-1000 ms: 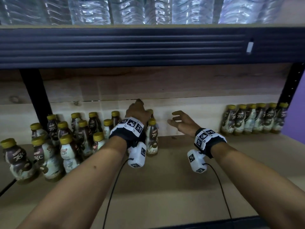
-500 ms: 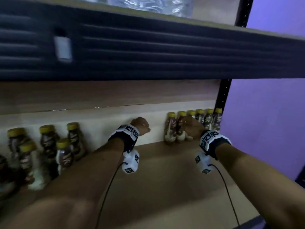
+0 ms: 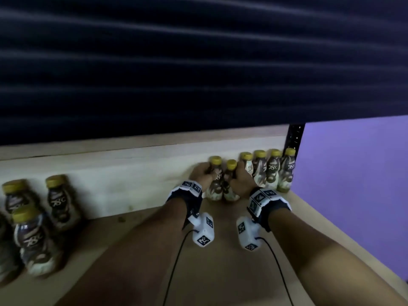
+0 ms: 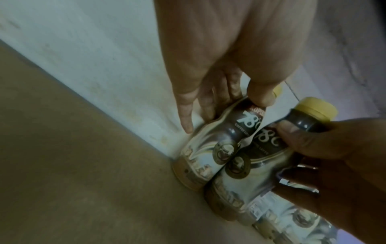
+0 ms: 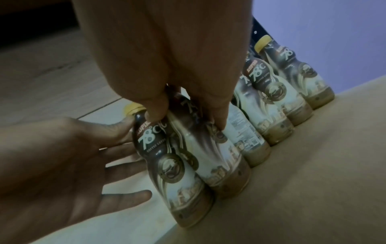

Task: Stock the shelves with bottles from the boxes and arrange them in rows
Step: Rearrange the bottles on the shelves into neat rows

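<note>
Six brown-and-cream coffee bottles with yellow caps stand in a row against the shelf's pale back board at the right end. My left hand holds the leftmost bottle, thumb on its shoulder and fingers behind it; the left wrist view shows this bottle standing on the shelf. My right hand grips the second bottle near its neck, thumb and fingers around it. The two bottles touch, and both stand upright on the shelf.
A loose group of the same bottles stands at the far left. The brown shelf board lies bare between the groups. A dark beam hangs low overhead. A black post and a purple wall close the right end.
The view swung right. Both hands left the left group and moved to the right-hand row, where each took hold of one of its two leftmost bottles.
</note>
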Demonstrator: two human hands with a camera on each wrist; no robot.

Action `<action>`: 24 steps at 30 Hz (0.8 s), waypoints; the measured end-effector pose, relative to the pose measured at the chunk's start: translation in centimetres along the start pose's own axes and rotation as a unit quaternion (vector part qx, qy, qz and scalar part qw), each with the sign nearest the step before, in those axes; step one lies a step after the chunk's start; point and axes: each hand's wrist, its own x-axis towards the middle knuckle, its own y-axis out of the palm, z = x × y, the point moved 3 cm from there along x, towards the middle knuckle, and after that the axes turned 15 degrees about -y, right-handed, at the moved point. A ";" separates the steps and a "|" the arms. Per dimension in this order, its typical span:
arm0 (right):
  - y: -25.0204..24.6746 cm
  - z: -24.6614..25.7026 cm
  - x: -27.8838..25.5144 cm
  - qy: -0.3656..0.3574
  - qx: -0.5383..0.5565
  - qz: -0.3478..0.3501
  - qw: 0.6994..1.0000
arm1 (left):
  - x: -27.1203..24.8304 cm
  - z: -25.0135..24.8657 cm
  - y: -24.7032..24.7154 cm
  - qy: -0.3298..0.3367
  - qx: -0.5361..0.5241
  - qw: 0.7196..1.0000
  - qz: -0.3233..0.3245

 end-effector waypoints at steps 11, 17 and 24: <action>0.0 0.8 -4.7 -0.009 0.042 0.023 0.999 | -3.3 1.2 -1.4 0.015 0.116 0.993 -0.014; 2.5 5.5 -9.2 -0.023 0.071 0.037 0.997 | -9.7 4.0 -5.7 0.044 0.154 0.987 -0.006; 9.2 16.6 -17.3 -0.076 0.152 0.065 0.983 | -19.9 11.4 -15.6 0.061 0.201 0.976 -0.053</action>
